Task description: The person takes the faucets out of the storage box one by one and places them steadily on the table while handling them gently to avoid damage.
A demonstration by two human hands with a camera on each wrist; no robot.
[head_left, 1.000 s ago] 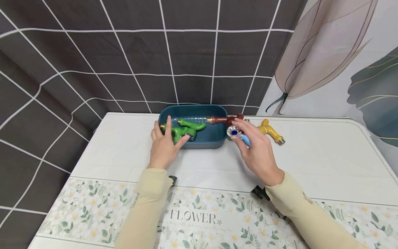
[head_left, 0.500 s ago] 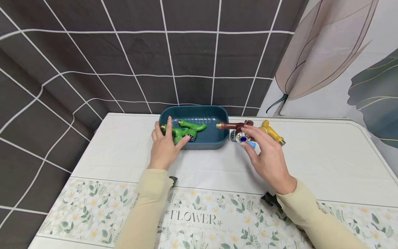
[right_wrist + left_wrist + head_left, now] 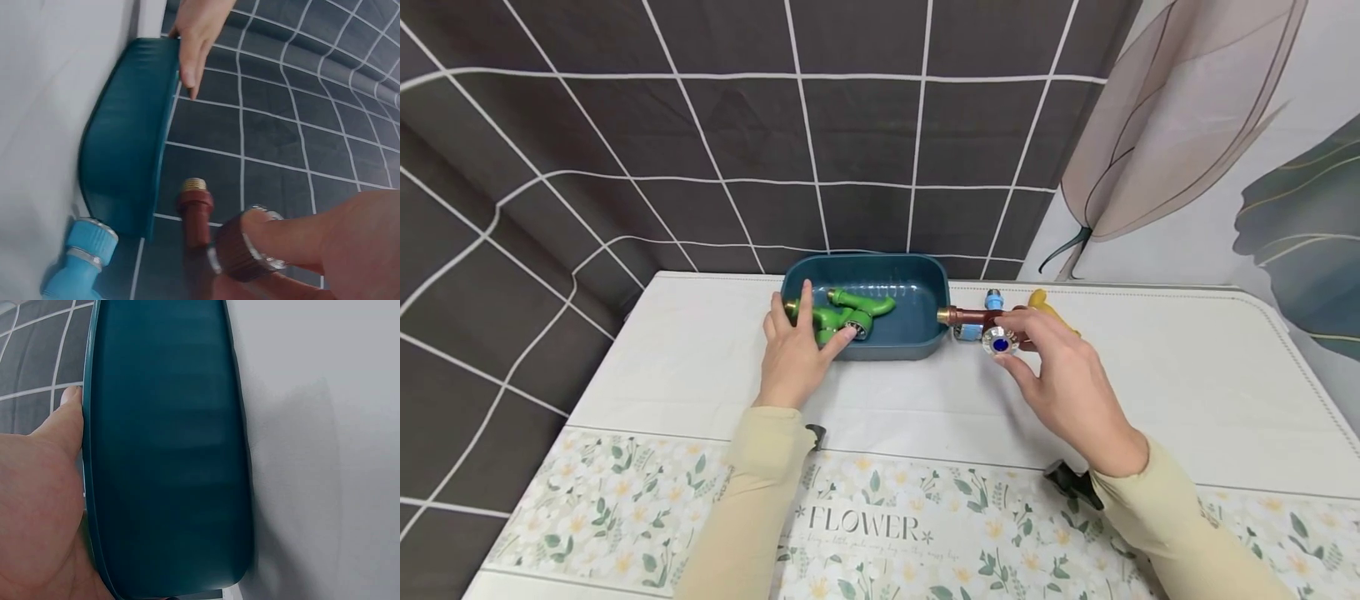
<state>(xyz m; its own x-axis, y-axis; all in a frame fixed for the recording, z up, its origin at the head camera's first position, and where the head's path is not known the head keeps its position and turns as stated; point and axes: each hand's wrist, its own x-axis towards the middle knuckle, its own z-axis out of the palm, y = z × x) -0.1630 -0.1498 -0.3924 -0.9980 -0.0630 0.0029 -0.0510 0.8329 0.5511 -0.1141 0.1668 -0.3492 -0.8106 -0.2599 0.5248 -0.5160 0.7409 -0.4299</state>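
Note:
My right hand point(image 3: 1075, 383) pinches the silvery, blue-centred knob point(image 3: 1000, 342) of a dark red faucet point(image 3: 967, 317), to the right of a dark teal basin point(image 3: 887, 352). The faucet's brass thread point(image 3: 194, 184) points toward the basin. Over the basin's left end lies my left hand point(image 3: 793, 354), fingers spread and extended across the rim. Its thumb reaches to green faucet parts point(image 3: 872, 305) inside the basin. On the table, close beside the basin's right end, is a light blue faucet point(image 3: 78, 262). A yellow faucet point(image 3: 1052, 310) is partly hidden behind my right hand.
A white cloth with a floral band point(image 3: 865, 525) covers the table point(image 3: 715, 358). Directly behind the basin hangs a dark curtain point(image 3: 865, 125) with a white grid. Large leaf prints decorate the pale backdrop point(image 3: 1195, 133) at right.
My right hand has carried the dark red faucet rightward; its brass end has left the space over the basin. More of the blue faucet shows. The left hand stays in place.

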